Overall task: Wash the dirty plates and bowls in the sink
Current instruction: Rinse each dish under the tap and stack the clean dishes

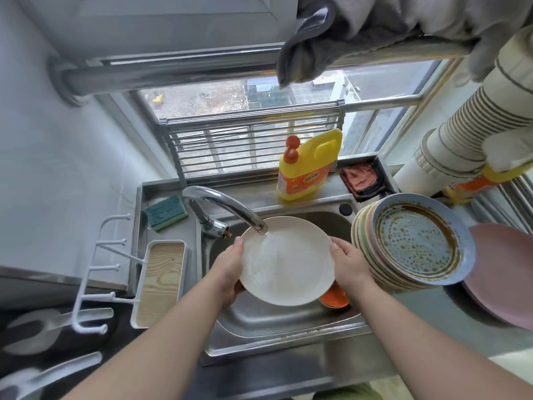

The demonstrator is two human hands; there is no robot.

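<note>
Cream plate [288,264] held tilted over steel sink [277,321], under faucet [222,206] spout; water stream hits plate's upper face. Left hand [227,269] grips plate rim at 9 o'clock, thumb on top, fingers curled beneath. Right hand [350,265] grips rim at 3 o'clock, same way. Orange bowl [334,297] in sink, partly hidden under plate at 5 o'clock. Stack of dirty plates [409,241] on desk at 3 o'clock of sink, blue stained plate on top. Yellow detergent bottle [308,166] at 12 o'clock behind sink; green sponge [165,212] at 10 o'clock.

Shiny steel sink [288,336], matt plate [288,264]
</note>
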